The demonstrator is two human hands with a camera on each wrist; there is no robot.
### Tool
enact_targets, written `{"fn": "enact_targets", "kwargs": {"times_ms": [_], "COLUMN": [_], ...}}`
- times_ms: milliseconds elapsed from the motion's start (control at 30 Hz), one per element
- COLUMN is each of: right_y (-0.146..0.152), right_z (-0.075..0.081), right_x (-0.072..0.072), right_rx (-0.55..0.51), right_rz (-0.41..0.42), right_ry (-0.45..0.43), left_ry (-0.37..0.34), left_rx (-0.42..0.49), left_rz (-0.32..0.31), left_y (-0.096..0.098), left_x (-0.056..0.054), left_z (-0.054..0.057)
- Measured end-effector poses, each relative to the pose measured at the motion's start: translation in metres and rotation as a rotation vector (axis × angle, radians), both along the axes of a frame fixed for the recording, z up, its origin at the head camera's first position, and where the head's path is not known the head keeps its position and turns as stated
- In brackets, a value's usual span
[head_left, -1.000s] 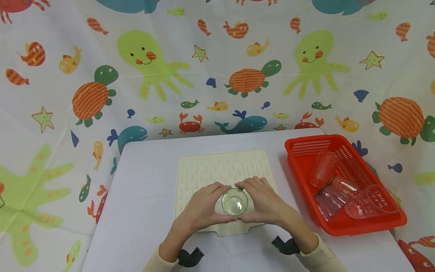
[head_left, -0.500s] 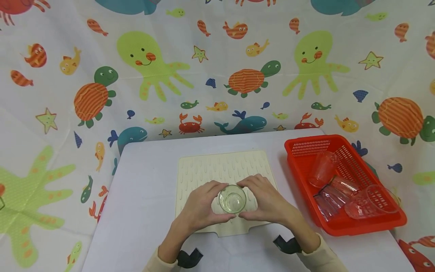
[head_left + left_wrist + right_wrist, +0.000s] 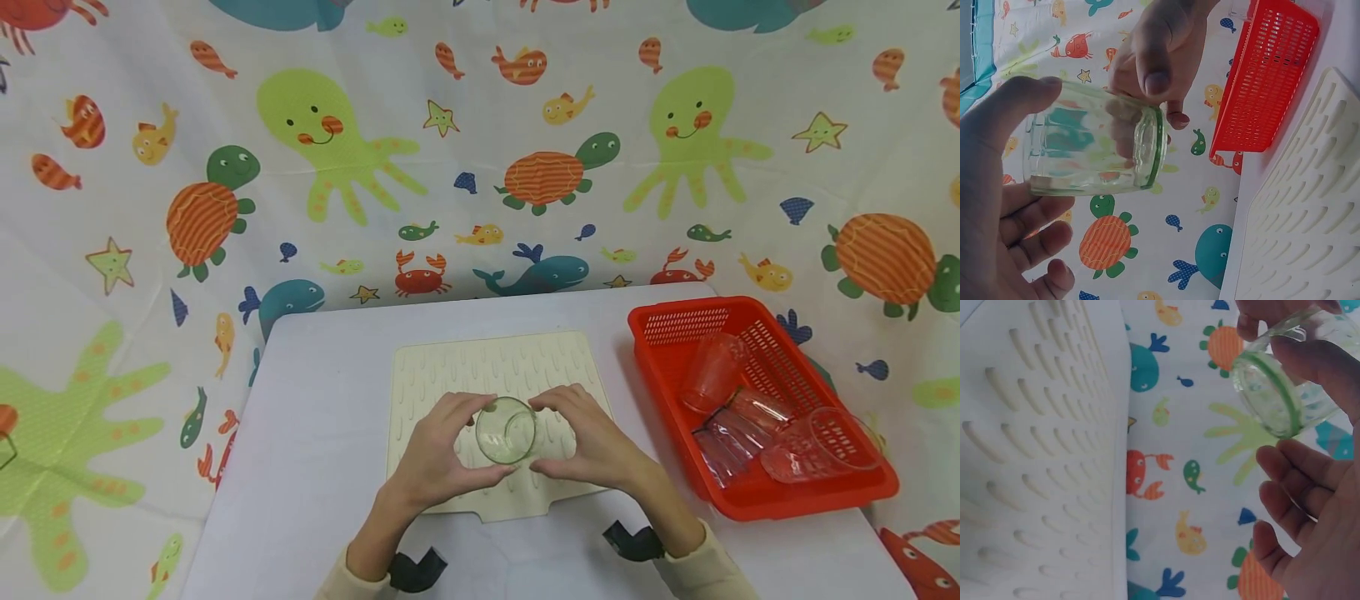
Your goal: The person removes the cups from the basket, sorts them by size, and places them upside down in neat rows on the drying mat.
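A clear, green-tinted drinking glass (image 3: 504,435) is held up over the cream ribbed mat (image 3: 438,379), tilted so its base leans to the right in the head view. My left hand (image 3: 432,454) grips it, thumb (image 3: 1029,94) on one side and fingers on the other, as the left wrist view shows. My right hand (image 3: 596,442) is held around the glass's right side with thumb and fingers spread apart. In the right wrist view its thumb overlaps the glass and a fingertip (image 3: 1275,461) comes right at the thick green base.
To the right stands a red plastic basket (image 3: 663,392) with several clear glasses, one a larger clear vessel (image 3: 806,454) leaning at its front. A white cloth covers the table (image 3: 322,392). Behind it hangs a curtain (image 3: 480,92) with sea animals.
The glass has shifted slightly left and tilted, its base swinging to the right. My right thumb and fingers have spread apart from it; my left hand keeps its grip.
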State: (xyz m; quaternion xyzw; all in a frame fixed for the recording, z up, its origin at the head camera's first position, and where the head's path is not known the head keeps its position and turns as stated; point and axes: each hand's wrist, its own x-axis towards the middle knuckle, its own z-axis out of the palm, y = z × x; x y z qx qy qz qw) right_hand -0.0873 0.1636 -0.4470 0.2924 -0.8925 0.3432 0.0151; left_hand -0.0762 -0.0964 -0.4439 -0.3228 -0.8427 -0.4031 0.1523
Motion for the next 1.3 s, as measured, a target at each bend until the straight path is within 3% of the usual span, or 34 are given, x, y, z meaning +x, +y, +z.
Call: {"fn": "enact_targets", "kwargs": {"times_ms": [267,567,800,1033,1300], "right_y": [0.0,0.0,-0.002,-0.001,0.003], "right_z": [-0.008,-0.016,-0.018,-0.022,-0.025], "right_x": [0.0,0.0,0.0,0.0,0.001], "right_rx": [-0.133,-0.235,-0.293,-0.344,-0.403], "right_rz": [0.036,0.057,0.084,0.098,0.105], "right_ry": [-0.032,-0.046,-0.064,-0.091,-0.132], "left_ry": [-0.031,-0.032,-0.075,-0.092,-0.177], "left_rx": [0.13,0.194,0.224,0.217,0.146], "left_rz": [-0.013,-0.034,-0.043,-0.048,-0.017], "left_y": [-0.001,-0.003,-0.004,-0.006,-0.01], "left_x": [0.002,0.004,0.006,0.009,0.012], "left_z": [-0.003,-0.007,-0.008,-0.011,-0.013]}}
